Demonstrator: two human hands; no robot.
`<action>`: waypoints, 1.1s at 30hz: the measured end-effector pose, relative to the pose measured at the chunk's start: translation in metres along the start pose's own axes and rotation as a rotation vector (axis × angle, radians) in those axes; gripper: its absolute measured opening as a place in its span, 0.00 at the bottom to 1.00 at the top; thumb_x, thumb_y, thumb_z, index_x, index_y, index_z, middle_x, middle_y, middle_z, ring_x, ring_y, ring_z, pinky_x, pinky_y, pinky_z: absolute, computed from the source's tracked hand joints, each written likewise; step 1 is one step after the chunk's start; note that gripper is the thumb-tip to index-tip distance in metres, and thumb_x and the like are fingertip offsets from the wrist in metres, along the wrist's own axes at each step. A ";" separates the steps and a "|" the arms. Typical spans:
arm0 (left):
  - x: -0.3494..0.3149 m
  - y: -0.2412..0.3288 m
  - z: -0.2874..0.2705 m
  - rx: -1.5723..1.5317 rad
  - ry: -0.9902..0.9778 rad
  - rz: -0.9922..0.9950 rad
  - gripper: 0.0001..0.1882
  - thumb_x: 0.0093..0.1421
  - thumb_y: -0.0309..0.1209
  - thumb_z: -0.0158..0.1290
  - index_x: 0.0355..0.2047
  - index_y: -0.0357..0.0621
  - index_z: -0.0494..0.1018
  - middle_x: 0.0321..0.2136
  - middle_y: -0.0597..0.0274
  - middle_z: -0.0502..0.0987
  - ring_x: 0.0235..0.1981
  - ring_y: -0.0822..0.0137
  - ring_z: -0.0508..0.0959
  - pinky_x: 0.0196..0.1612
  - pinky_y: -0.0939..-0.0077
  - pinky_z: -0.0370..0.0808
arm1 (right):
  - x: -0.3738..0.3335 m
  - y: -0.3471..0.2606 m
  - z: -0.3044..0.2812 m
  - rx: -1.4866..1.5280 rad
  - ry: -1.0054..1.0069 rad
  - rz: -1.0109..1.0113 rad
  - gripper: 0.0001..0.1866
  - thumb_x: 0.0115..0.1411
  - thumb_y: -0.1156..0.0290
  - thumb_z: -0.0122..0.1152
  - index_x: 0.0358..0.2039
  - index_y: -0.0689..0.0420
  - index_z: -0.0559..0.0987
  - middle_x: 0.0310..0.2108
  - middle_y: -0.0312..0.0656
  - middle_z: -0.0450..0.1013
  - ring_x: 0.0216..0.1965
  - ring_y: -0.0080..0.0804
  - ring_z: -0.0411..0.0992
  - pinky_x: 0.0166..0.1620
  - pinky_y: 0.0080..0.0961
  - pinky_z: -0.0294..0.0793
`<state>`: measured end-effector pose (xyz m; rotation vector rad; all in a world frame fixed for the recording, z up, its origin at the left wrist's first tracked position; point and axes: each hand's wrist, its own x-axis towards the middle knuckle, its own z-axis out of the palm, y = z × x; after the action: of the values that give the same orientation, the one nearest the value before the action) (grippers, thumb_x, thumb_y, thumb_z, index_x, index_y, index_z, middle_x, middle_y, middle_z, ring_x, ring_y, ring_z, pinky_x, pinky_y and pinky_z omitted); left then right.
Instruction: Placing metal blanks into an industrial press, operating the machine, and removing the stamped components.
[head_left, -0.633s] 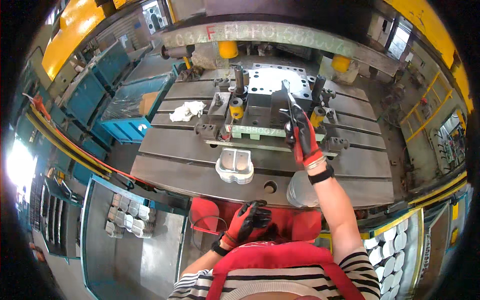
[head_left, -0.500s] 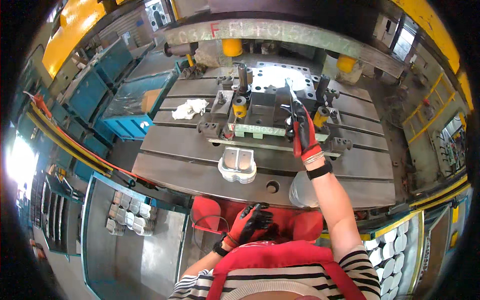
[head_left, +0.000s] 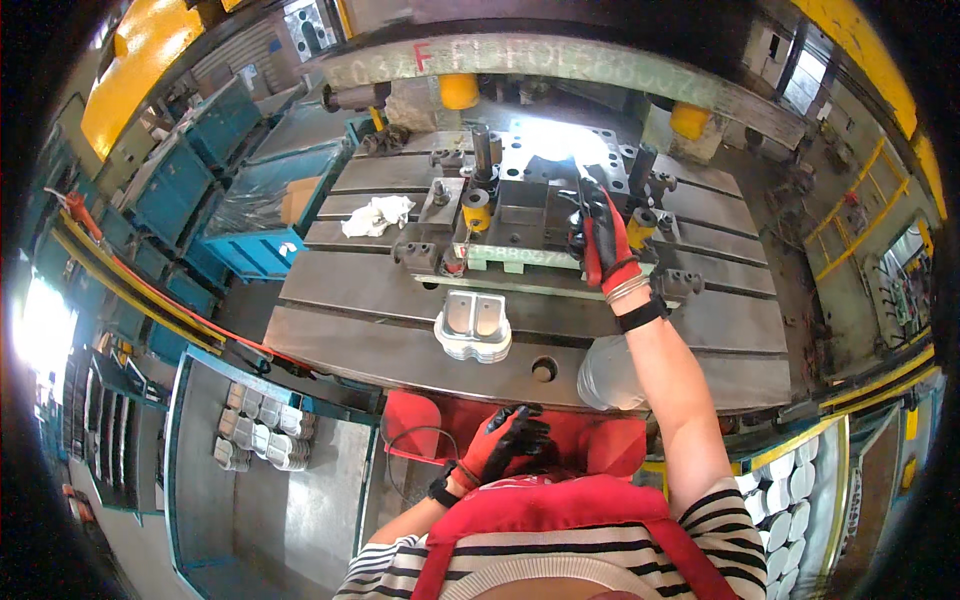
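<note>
My right hand (head_left: 604, 232), in a red and black glove, reaches over the press table, closed round red-handled tongs (head_left: 592, 262). The tongs point at the top of the steel die (head_left: 525, 205). A bright, glaring metal sheet (head_left: 550, 142) lies there on a plate with holes; glare hides its edges and whether the tongs touch it. Down by my body, my left hand (head_left: 510, 438), gloved alike, holds nothing, its fingers loosely apart. Between my hands, near the table's front, stands a stack of two-compartment metal trays (head_left: 473, 325). A stack of round metal discs (head_left: 608, 372) sits beneath my right forearm.
Guide posts and yellow cylinders (head_left: 476, 210) flank the die, below the heavy upper beam (head_left: 560, 62). A white rag (head_left: 378, 216) lies on the left of the slotted table (head_left: 330, 318). A metal bin (head_left: 300, 520) holds formed trays; another bin at right holds discs (head_left: 788, 505).
My right hand has shifted slightly forward with the tongs, and the bright sheet appears a little farther back on the die. My left hand stays nearly still.
</note>
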<state>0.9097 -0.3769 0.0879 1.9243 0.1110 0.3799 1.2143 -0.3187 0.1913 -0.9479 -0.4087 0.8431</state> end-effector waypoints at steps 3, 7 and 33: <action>-0.008 -0.024 0.009 -0.691 0.060 -0.341 0.27 0.50 0.26 0.54 0.50 0.39 0.58 0.41 0.57 0.71 0.40 0.68 0.74 0.42 0.77 0.73 | 0.005 0.007 -0.005 -0.056 -0.083 -0.125 0.15 0.55 0.49 0.51 0.32 0.47 0.70 0.14 0.30 0.62 0.11 0.21 0.59 0.14 0.18 0.59; -0.009 -0.024 0.008 -0.682 0.060 -0.335 0.28 0.49 0.26 0.55 0.50 0.40 0.59 0.41 0.58 0.71 0.39 0.69 0.74 0.42 0.78 0.72 | -0.015 -0.005 0.012 -0.050 -0.031 0.027 0.17 0.55 0.48 0.50 0.32 0.49 0.71 0.14 0.29 0.62 0.10 0.20 0.59 0.14 0.17 0.57; 0.035 0.070 -0.081 -0.839 0.653 -0.135 0.19 0.60 0.36 0.46 0.48 0.39 0.63 0.35 0.58 0.74 0.34 0.67 0.76 0.34 0.74 0.73 | -0.259 -0.016 -0.037 -0.226 -0.196 0.173 0.15 0.57 0.61 0.51 0.41 0.53 0.65 0.26 0.34 0.66 0.21 0.21 0.63 0.19 0.15 0.60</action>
<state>0.9101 -0.3221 0.1863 0.9134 0.4323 0.8044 1.0835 -0.5462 0.1963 -1.1252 -0.6067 1.0684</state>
